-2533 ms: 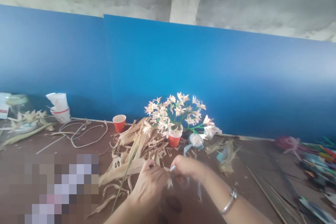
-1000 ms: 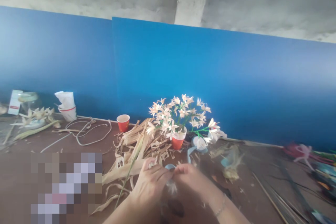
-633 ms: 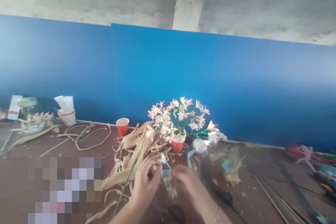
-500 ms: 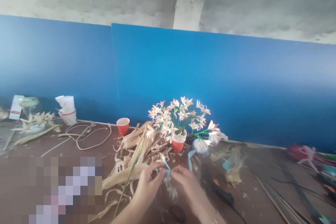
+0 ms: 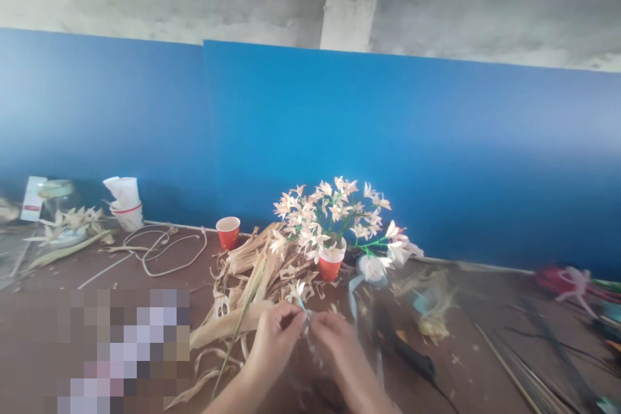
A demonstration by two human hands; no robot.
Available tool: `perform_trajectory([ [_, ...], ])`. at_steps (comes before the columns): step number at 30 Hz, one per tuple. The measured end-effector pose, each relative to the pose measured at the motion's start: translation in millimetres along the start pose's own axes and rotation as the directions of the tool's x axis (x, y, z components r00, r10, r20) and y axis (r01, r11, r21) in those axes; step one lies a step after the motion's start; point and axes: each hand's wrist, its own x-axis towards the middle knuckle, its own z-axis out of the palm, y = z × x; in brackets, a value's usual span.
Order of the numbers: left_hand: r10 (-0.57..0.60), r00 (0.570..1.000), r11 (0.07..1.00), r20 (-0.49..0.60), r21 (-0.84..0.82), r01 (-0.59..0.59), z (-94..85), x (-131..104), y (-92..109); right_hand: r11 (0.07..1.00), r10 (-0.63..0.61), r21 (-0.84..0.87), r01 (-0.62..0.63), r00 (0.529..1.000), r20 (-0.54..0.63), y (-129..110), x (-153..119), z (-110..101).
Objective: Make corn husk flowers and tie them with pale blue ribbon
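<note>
- The big blue board is at the back. I see no words on it.
- The brown table is under everything. The dry leaf pile is just past the hands.
- The big bunch of pale flowers stands in a red and white cup. I think elbows should stay low, so they don't bump it.
- The left hand has its thumb and finger pinched together on a thin blue stem. A soft, firm pinch should be best, as the stem could bend.
- The right hand has its fingertips close together, right beside the left ones. It is blurry, so I can't tell if they grip anything. Small, slow finger moves look best here.
- The black tool with a cord lies near the right arm. It would be good not to snag that cord.
- The small white flower is at the top of the blue stem, just above the left fingertips. Its petals look easy to squash, so fingers should stay below them.
- The white box has a red mark, too tiny to read. The red cup has a small yellow mark I can't read.
</note>
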Motion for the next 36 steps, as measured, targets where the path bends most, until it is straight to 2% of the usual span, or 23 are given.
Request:
perform_trajectory([
  [4, 0.011, 1.0, 1.0, -0.013, 0.01, -0.011, -0.7, -2, 5, 0.981, -0.058, -0.185, 0.053, 0.998, -0.019, -1, 0, -4],
  [10, -0.049, 0.999, 0.997, -0.021, -0.053, 0.048, 1.4, -1, -1, 0.847, -0.303, -0.441, 0.297, 0.951, 0.059, -4, -2, -5],
  [15, -0.067, 0.997, 0.996, -0.028, -0.068, 0.065, 2.4, 0, -6, 0.804, -0.324, -0.507, 0.311, 0.944, 0.064, -5, -6, -5],
  [19, -0.098, 0.995, 0.993, -0.025, -0.07, 0.096, 2.5, 1, -6, 0.754, -0.388, -0.558, 0.347, 0.92, 0.048, -6, -8, -5],
  [24, -0.092, 0.995, 0.994, -0.026, -0.069, 0.09, 2.0, 0, -7, 0.743, -0.386, -0.572, 0.347, 0.921, 0.057, -12, -11, -2],
  [28, -0.135, 0.989, 0.985, -0.055, -0.112, 0.129, 2.1, 0, -3, 0.722, -0.412, -0.597, 0.349, 0.91, 0.033, -14, -12, -2],
  [30, -0.136, 0.989, 0.985, -0.063, -0.12, 0.127, 1.5, 0, 0, 0.752, -0.391, -0.562, 0.343, 0.92, 0.038, -12, -10, -5],
  [32, -0.115, 0.992, 0.987, -0.045, -0.114, 0.109, 0.8, 0, 3, 0.834, -0.301, -0.473, 0.285, 0.953, 0.044, -11, -5, -10],
  [34, -0.106, 0.994, 0.989, 0.004, -0.102, 0.106, 0.8, 0, 5, 0.918, -0.2, -0.343, 0.2, 0.979, 0.036, -10, 0, -15],
  [36, -0.112, 0.991, 0.988, 0.074, -0.099, 0.119, 2.3, -2, 6, 0.96, -0.142, -0.242, 0.144, 0.989, 0.026, -10, 3, -17],
])
